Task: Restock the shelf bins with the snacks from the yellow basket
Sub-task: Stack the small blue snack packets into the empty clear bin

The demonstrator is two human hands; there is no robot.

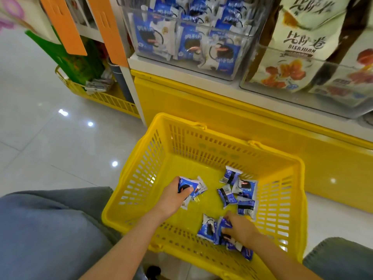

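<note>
L hand (177, 196) grips cookie packets (191, 186) nr yellow basket's (141, 174) left wall, R hand (240, 227) pinches more packets (207, 229) at near edge; prob light, slippery, so grab mid-pack.

**Positions, near to far**

Floor (60, 148): basket (201, 126) stands on it, in front of the shelf ledge (181, 71).
In the basket: loose packets (245, 188) right of centre. Left hand (173, 197) holds a few at the left. Right hand (240, 225) grips more by the near wall.
On the ledge, behind and above: left bin (232, 75) with small packs, right bin (282, 91) just beside it with larger bags.
Far left, behind: second basket (113, 102) on the floor.
</note>
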